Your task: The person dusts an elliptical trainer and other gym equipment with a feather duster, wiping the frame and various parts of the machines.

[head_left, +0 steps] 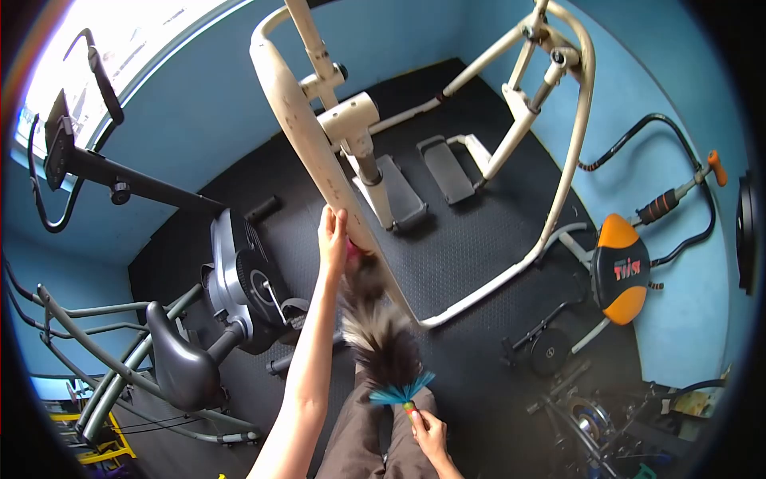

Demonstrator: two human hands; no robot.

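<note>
My right hand (429, 433) is closed around the short handle of a feather duster (387, 347), low in front of my legs. Dark and pale feathers spread upward from a blue collar, and their upper part is blurred against the white tube. My left hand (333, 231) grips the edge of the thick white tube (299, 120) of an exercise machine, whose paint is chipped in places. Just below that hand shows a small pink patch (353, 251), too blurred to name. Two grey foot pedals (445, 170) hang inside the machine's frame.
To the left stands an exercise bike with a black saddle (182, 359); behind it are grey tubular frames (96, 351). On the right is an orange and black twist seat (621, 269). Black matting (495, 255) covers the floor, and more equipment (586, 419) lies at lower right.
</note>
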